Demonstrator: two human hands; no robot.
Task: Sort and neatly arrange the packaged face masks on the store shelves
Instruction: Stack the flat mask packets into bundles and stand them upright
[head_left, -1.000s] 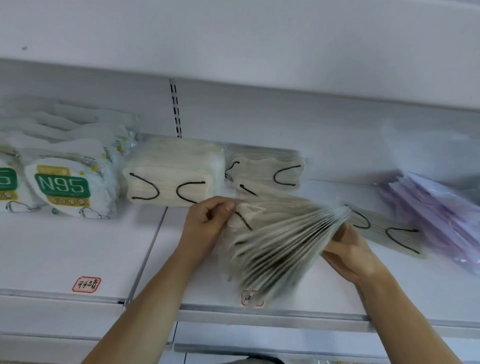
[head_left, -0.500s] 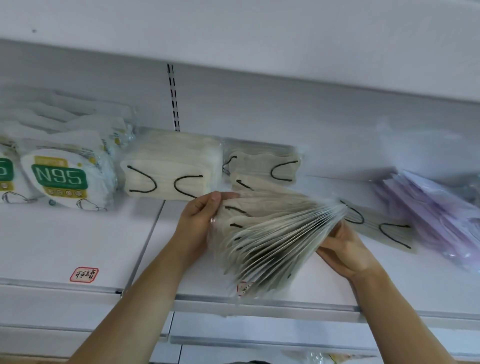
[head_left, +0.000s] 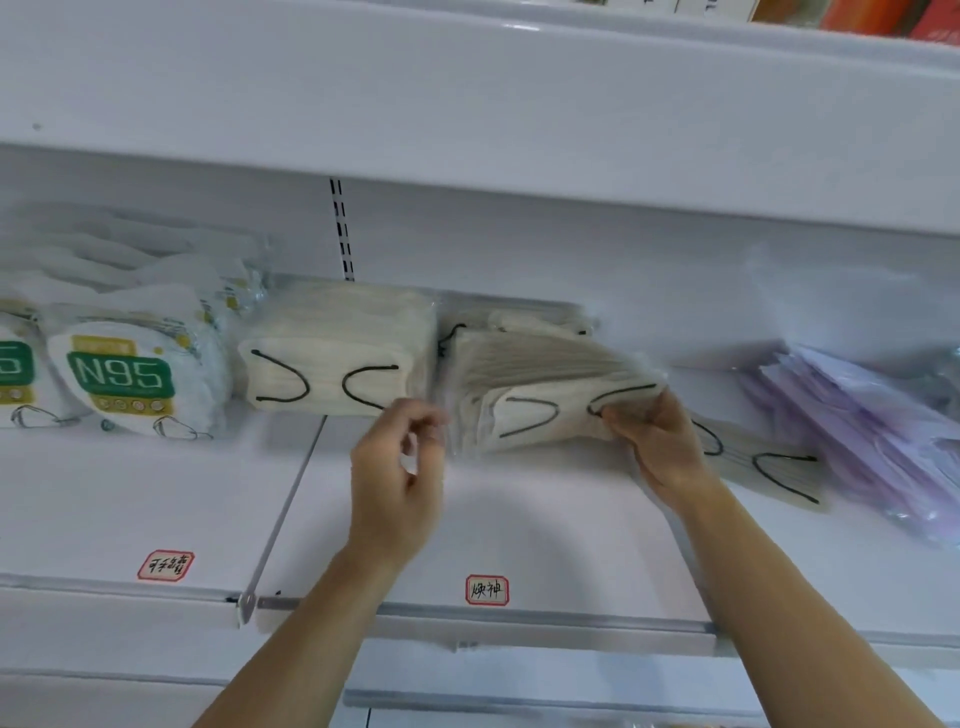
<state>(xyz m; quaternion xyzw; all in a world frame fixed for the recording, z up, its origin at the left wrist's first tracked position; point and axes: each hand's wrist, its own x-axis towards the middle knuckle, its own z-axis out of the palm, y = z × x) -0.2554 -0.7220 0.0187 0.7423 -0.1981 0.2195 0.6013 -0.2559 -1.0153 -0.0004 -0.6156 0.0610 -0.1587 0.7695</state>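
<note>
Right hand (head_left: 657, 441): fanned stack of beige bagged masks with black loops (head_left: 545, 389) is pinched, 3 o'clock edge.
Left hand (head_left: 397, 483): loosely curled, nothing held.
Risk: slippery bags could splay, being gripped one-sided.

hands (head_left: 400, 483): bare | forearms: bare, sleeveless | jewellery: none visible

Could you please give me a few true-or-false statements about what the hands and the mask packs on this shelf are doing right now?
1. The right hand grips the beige stack at its right end. True.
2. The left hand holds the N95 pack. False: it is beside the beige stack's left edge, far from that pack.
3. The purple packs lie at the right of the shelf. True.
4. The cream pack sits right of the purple packs. False: it sits beside the N95 pack, on the left.
</note>
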